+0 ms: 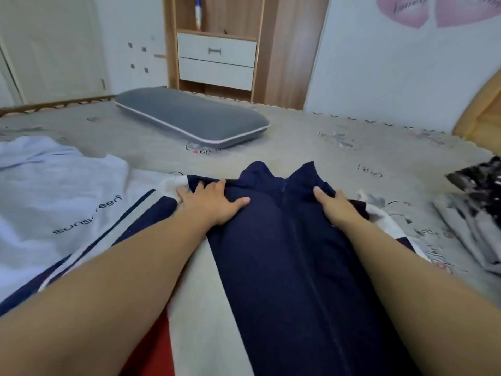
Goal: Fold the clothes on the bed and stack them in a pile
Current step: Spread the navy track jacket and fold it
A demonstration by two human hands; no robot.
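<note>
A navy zip-up jacket (284, 253) with white sleeve parts lies lengthwise on the bed in front of me, collar pointing away. My left hand (211, 202) grips the fabric at its left shoulder, fingers curled over a fold. My right hand (336, 204) holds the right shoulder, thumb on top of the cloth. A pale blue garment (54, 191) printed with "sunscreen" lies spread at the left. At the right edge sits a stack of folded clothes (477, 213), dark patterned on top, grey beneath.
The bed (325, 156) has a grey printed cover. A grey pillow (189, 118) lies at its far side. Behind stand a wooden shelf unit with white drawers (217, 58) and a white wall. A red cloth (154, 348) shows at the bottom.
</note>
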